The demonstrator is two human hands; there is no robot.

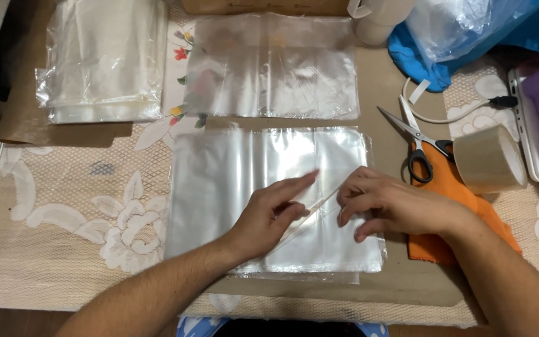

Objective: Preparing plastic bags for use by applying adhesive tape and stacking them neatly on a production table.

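In the middle of the frame, both hands are working on a stack of clear plastic bags [269,193]. The left hand [269,215] is lying flat with fingers stretched, pressing the top bag down. The right hand [385,203] is pinching a thin white strip [316,206] that is running diagonally between the hands. The strip is seeming only partly lifted, so this bag is not finished. One more flat bag [272,65] is lying above, and a thick pile of bags [104,59] is waiting at upper left. Scissors [416,140] and a tape roll [491,159] are resting at right.
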